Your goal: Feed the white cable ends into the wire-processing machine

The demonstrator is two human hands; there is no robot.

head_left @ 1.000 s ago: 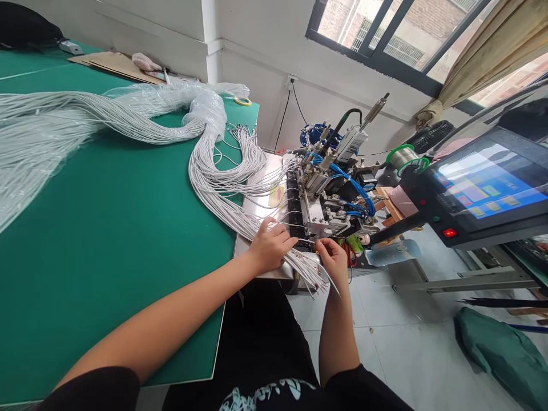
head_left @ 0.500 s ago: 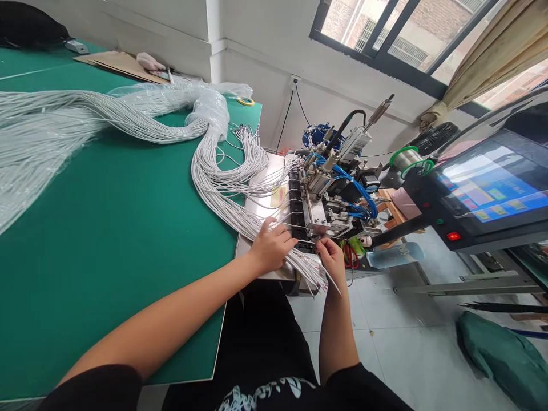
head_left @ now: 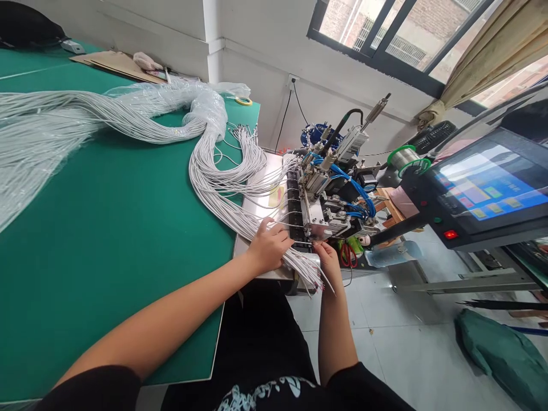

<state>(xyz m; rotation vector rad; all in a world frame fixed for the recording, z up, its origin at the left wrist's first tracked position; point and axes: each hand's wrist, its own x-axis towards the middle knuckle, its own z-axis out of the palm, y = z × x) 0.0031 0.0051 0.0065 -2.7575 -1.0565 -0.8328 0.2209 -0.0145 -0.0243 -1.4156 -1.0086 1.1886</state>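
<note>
A thick bundle of white cables [head_left: 214, 197] runs over the green table onto a metal plate and ends in loose tips near my hands. My left hand [head_left: 270, 245] lies over the bundle, its fingers bent around a white cable. Close to the black clamp row [head_left: 295, 205] of a machine [head_left: 319, 197], my right hand [head_left: 327, 257] pinches the end of a cable between thumb and fingertips. Another cable end hangs down past the right wrist. Several cables are set side by side into the clamp row.
Plastic wrap [head_left: 209, 111] surrounds part of the bundle on the green table [head_left: 128, 240]. At the right are a lit screen [head_left: 492, 177], a wire spool [head_left: 409, 160] and red-handled scissors [head_left: 349, 254]. A yellow tape roll [head_left: 244, 101] lies at the table's far corner.
My right hand has shifted slightly left at the clamp row, still pinching the cable end. My left hand stays on the bundle. The whole view has moved a little.
</note>
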